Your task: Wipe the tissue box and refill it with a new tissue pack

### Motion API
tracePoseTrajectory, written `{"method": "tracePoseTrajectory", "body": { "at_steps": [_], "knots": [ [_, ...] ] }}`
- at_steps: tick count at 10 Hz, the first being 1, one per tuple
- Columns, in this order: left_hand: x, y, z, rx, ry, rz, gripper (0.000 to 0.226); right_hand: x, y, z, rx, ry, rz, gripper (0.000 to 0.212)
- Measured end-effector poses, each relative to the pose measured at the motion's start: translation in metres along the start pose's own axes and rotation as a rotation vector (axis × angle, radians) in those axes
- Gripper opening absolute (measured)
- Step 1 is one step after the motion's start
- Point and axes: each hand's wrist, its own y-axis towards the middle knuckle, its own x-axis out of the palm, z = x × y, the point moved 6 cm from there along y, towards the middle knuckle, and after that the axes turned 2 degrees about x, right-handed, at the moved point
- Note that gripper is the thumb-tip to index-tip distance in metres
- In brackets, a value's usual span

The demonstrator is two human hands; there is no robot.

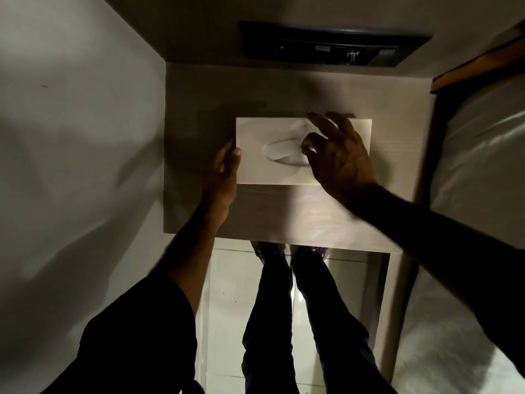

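Observation:
A white rectangular tissue box (255,166) lies flat on a small pale wooden bedside table (284,217), its oval slot facing up. My left hand (223,177) grips the box's left end, thumb on the top edge. My right hand (336,157) hovers over the box's right half with fingers spread; thumb and forefinger pinch at the right end of the oval slot (279,153). Whether a tissue is between those fingertips cannot be told in the dim light. No cloth or new tissue pack is visible.
A dark switch panel (332,46) is set in the wall behind the table. A pale wall (79,137) closes the left side. A bed with white bedding (480,155) and a wooden headboard stands at the right. My legs and shoes show below the table's front edge.

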Motion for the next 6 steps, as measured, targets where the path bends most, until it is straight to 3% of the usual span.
{"method": "tracePoseTrajectory", "body": {
  "at_steps": [4,5,6],
  "knots": [
    [0.001,0.001,-0.001,0.023,-0.024,0.052,0.047,-0.004,-0.012,0.007,0.004,0.139,0.095,0.03],
    [-0.005,-0.004,0.009,-0.001,-0.026,0.098,0.052,-0.018,-0.027,0.017,0.016,0.184,0.178,0.03],
    [-0.012,-0.019,0.03,0.125,0.078,0.18,0.049,-0.039,-0.062,0.042,0.079,0.263,0.349,0.026]
  ]
}}
